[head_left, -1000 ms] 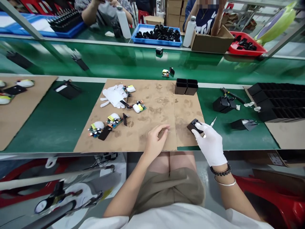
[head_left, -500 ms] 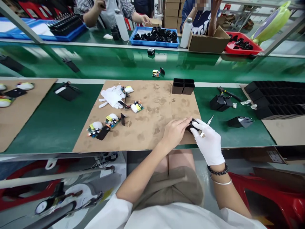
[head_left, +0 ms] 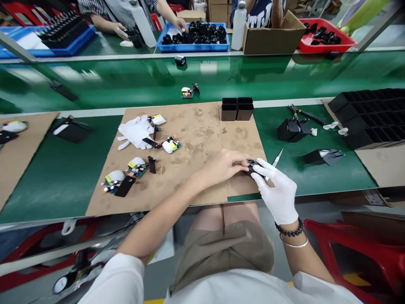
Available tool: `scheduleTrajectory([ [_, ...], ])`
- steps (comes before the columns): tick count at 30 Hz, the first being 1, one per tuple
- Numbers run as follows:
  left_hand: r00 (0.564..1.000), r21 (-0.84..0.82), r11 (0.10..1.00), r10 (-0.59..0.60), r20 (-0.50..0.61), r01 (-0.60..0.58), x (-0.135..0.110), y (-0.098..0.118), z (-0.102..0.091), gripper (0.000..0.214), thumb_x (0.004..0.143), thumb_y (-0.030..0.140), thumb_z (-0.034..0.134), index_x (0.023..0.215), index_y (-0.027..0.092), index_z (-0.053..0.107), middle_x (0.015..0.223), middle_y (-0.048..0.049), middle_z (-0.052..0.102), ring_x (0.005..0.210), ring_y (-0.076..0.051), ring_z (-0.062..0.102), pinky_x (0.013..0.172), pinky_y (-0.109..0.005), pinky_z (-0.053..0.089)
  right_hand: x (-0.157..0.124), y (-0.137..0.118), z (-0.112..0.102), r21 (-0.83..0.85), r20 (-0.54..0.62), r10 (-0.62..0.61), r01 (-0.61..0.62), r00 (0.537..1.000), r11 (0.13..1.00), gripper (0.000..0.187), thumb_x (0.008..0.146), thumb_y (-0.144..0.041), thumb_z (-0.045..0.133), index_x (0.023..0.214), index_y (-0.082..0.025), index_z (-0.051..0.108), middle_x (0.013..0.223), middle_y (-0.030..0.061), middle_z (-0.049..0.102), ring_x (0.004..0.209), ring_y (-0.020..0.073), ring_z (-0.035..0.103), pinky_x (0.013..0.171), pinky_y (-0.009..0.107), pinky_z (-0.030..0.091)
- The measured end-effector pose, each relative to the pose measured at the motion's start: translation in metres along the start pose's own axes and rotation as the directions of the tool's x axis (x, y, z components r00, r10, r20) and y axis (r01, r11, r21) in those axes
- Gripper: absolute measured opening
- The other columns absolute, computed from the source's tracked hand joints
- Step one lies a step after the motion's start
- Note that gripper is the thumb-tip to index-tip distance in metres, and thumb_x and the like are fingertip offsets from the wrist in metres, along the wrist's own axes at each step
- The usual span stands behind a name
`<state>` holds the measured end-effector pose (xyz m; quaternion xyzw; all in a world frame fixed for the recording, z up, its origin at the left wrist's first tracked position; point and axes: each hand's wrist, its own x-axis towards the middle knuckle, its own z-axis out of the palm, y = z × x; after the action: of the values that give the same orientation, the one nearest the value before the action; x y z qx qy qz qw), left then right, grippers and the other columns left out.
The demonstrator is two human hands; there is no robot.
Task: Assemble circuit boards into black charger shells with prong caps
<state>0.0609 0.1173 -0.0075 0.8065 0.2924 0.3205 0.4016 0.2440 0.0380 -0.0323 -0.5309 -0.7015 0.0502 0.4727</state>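
Note:
A small black plastic housing [head_left: 252,166] is held low over the right end of the cardboard sheet. My bare left hand [head_left: 224,168] pinches its left side with thumb and fingers. On its other side my right hand [head_left: 276,190], in a white glove, closes around it. Much of the housing is covered by the fingers. A thin pale pointed tool [head_left: 277,158] shows just beyond the gloved fingers; whether the hand touches it I cannot tell. Two open black cases [head_left: 237,109] stand upright at the cardboard's far edge.
Circuit boards [head_left: 138,167] and a white glove [head_left: 136,131] lie on the cardboard [head_left: 199,139]. Pliers [head_left: 305,116], black cases [head_left: 292,129] and stacked black cases [head_left: 370,118] are at right. Beyond the green belt [head_left: 126,84], a co-worker's hand [head_left: 181,24] reaches into a blue tray [head_left: 193,47].
My left hand has turned flatter and now pinches the housing's left side instead of covering its top. The view has shifted slightly. Across the belt, a co-worker's hand has moved into the blue tray.

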Motion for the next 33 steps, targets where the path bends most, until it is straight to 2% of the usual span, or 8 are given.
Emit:
scheduleTrajectory([
  [7, 0.984, 0.104, 0.986, 0.117, 0.135, -0.132, 0.007, -0.002, -0.007, 0.017, 0.091, 0.015, 0.063, 0.078, 0.018, 0.074, 0.116, -0.0097, 0.078, 0.112, -0.024, 0.073, 0.102, -0.038, 0.054, 0.006, 0.004, -0.003, -0.176, 0.116, -0.109, 0.129, 0.987, 0.976, 0.014, 0.090, -0.020, 0.069, 0.104, -0.020, 0.073, 0.122, 0.0118, 0.074, 0.102, 0.0230, 0.076, 0.082, 0.030, 0.064],
  [11, 0.964, -0.004, 0.999, 0.046, 0.263, -0.046, 0.023, -0.019, -0.045, 0.023, 0.087, 0.037, 0.073, 0.102, 0.020, 0.076, 0.127, -0.0092, 0.074, 0.119, -0.023, 0.070, 0.104, -0.035, 0.053, 0.017, 0.008, -0.005, -0.166, 0.225, -0.128, 0.168, 0.966, 0.972, 0.013, 0.094, -0.024, 0.064, 0.106, -0.021, 0.069, 0.117, 0.0090, 0.077, 0.100, 0.0244, 0.077, 0.079, 0.033, 0.065],
  [13, 0.995, 0.106, 0.990, -0.098, 0.014, 0.096, 0.042, -0.045, -0.084, 0.030, 0.090, 0.042, 0.065, 0.107, 0.018, 0.075, 0.124, -0.0108, 0.074, 0.120, -0.025, 0.068, 0.105, -0.037, 0.052, 0.019, 0.010, -0.003, -0.198, 0.253, -0.134, 0.187, 0.958, 0.962, 0.016, 0.095, -0.025, 0.061, 0.109, -0.022, 0.068, 0.114, 0.0077, 0.077, 0.098, 0.0251, 0.077, 0.076, 0.035, 0.065],
  [16, 0.795, 0.412, 0.767, -0.202, -0.571, 0.491, 0.074, -0.099, -0.147, 0.056, 0.085, 0.038, 0.069, 0.135, 0.015, 0.058, 0.148, -0.0176, 0.055, 0.142, -0.032, 0.047, 0.121, -0.049, 0.034, 0.015, 0.012, 0.002, -0.192, 0.221, -0.114, 0.158, 0.969, 0.969, 0.020, 0.097, -0.025, 0.057, 0.116, -0.022, 0.065, 0.116, 0.0079, 0.077, 0.100, 0.0238, 0.077, 0.079, 0.034, 0.066],
  [18, 0.649, 0.421, 0.547, -0.331, -0.685, 0.723, 0.090, -0.133, -0.177, 0.094, 0.074, 0.045, 0.079, 0.153, 0.016, 0.036, 0.163, -0.0227, 0.031, 0.154, -0.041, 0.024, 0.123, -0.062, 0.021, 0.010, 0.012, 0.004, -0.185, 0.188, -0.076, 0.111, 0.979, 0.976, 0.021, 0.097, -0.024, 0.057, 0.117, -0.022, 0.065, 0.118, 0.0076, 0.077, 0.102, 0.0225, 0.076, 0.083, 0.033, 0.065],
  [22, 0.483, 0.286, 0.432, -0.467, -0.741, 0.855, 0.097, -0.177, -0.207, 0.070, 0.088, 0.054, 0.063, 0.141, 0.009, 0.048, 0.158, -0.0250, 0.035, 0.147, -0.044, 0.029, 0.119, -0.063, 0.024, 0.009, 0.008, 0.001, -0.132, 0.150, -0.070, 0.090, 0.986, 0.987, 0.024, 0.093, -0.021, 0.063, 0.117, -0.025, 0.065, 0.117, 0.0051, 0.077, 0.103, 0.0204, 0.076, 0.087, 0.029, 0.064],
  [29, 0.535, 0.267, 0.560, -0.395, -0.747, 0.785, 0.079, -0.183, -0.246, 0.074, 0.079, 0.070, 0.071, 0.126, 0.015, 0.054, 0.147, -0.0082, 0.044, 0.138, -0.034, 0.031, 0.118, -0.061, 0.023, 0.019, 0.006, -0.004, -0.174, 0.073, -0.056, 0.068, 0.996, 0.982, 0.022, 0.089, -0.017, 0.067, 0.109, -0.027, 0.071, 0.115, 0.0052, 0.077, 0.096, 0.0218, 0.078, 0.078, 0.030, 0.066],
  [33, 0.670, 0.434, 0.572, -0.299, -0.679, 0.696, 0.075, -0.150, -0.234, 0.062, 0.087, 0.053, 0.071, 0.130, 0.012, 0.054, 0.142, -0.0102, 0.052, 0.132, -0.030, 0.041, 0.119, -0.055, 0.029, 0.021, 0.006, -0.006, -0.186, 0.099, -0.020, 0.038, 0.995, 0.982, 0.021, 0.089, -0.020, 0.068, 0.107, -0.029, 0.073, 0.118, 0.0034, 0.077, 0.102, 0.0218, 0.076, 0.088, 0.033, 0.065],
])
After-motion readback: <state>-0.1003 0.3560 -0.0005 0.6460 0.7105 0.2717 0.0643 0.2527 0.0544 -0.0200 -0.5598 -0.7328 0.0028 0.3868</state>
